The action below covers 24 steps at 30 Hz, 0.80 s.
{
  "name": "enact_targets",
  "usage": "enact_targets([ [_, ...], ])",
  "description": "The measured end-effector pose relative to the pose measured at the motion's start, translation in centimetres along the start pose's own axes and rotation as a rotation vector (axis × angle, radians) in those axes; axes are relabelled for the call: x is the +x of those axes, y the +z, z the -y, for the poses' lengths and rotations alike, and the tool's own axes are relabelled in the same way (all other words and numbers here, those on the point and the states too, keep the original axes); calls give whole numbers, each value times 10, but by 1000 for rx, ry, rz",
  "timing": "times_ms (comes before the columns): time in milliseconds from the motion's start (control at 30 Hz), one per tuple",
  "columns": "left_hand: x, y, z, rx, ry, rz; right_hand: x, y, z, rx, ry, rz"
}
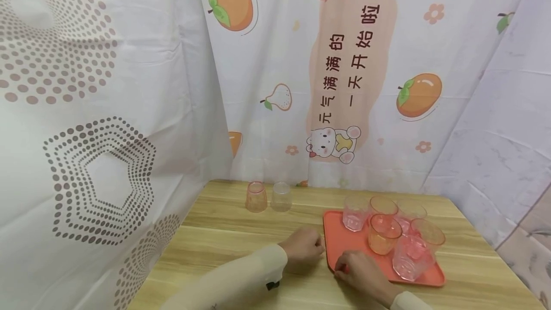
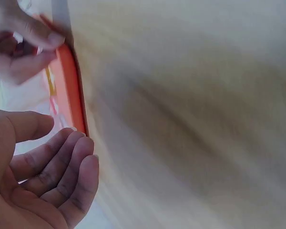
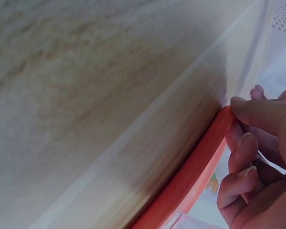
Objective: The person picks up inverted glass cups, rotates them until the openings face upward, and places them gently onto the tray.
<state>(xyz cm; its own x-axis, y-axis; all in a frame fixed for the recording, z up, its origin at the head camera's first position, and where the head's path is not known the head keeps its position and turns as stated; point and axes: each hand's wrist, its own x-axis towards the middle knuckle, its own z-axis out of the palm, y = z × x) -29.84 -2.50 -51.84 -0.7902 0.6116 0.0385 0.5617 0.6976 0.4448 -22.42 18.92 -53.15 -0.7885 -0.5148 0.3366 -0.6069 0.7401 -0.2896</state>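
Note:
An orange-red tray [image 1: 350, 244] lies on the table and carries several clear, pink and orange tumblers [image 1: 384, 239]. My right hand [image 1: 363, 271] is at the tray's near left corner; in the right wrist view its thumb and index finger pinch the rim there. Beside the tray's left edge is my left hand [image 1: 303, 244], its fingers loosely bent and the thumb apart from them in the left wrist view. Its fingertips [image 2: 88, 167] are close to the tray's side; whether they touch it I cannot tell.
Near the back of the wooden table [image 1: 241, 233], left of the tray, an orange tumbler [image 1: 256, 199] and a clear tumbler [image 1: 281, 199] stand upside down side by side. Printed curtains [image 1: 275, 51] hang behind the table and along its left side.

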Motion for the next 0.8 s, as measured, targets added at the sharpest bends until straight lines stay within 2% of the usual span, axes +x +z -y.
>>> enact_targets([
  [333,0,-46,30,12,68,-90,0,1,4,-2,26,-15],
  [633,0,-85,58,-2,60,-158,0,1,4,9,66,1],
  [800,-2,-102,73,-29,44,-169,0,2,4,16,75,-5],
])
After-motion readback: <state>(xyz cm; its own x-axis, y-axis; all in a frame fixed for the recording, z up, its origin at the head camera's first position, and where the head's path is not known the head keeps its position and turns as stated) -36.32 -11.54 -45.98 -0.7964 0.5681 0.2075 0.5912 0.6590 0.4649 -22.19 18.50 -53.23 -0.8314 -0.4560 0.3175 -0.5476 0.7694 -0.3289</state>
